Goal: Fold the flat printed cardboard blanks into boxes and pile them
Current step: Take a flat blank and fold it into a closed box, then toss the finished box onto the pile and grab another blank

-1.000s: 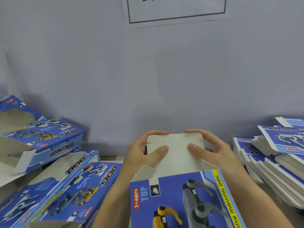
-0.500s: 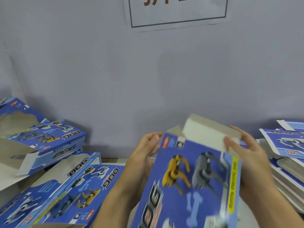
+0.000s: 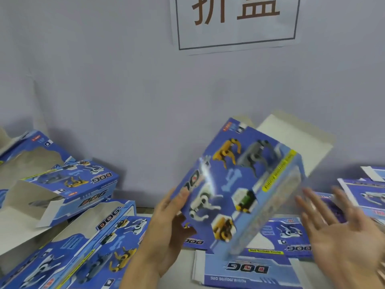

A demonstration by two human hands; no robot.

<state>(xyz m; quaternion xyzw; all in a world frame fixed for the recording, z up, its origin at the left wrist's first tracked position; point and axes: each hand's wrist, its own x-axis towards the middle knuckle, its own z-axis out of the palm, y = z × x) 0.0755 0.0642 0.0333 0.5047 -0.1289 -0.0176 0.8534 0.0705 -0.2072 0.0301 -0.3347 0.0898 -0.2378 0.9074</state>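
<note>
Blue folded box (image 3: 235, 184) tilted, gripped by left hand (image 3: 166, 230), end flap open

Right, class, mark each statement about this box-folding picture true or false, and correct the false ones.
1. The left hand holds the blue printed cardboard box. True.
2. The right hand grips that box tightly. False: its fingers are spread, blurred, beside it.
3. The box's white end flap stands open. True.
4. Folded blue boxes lie piled at the left. True.
5. The white wall sign carries blue lettering. False: the lettering is brown.
</note>
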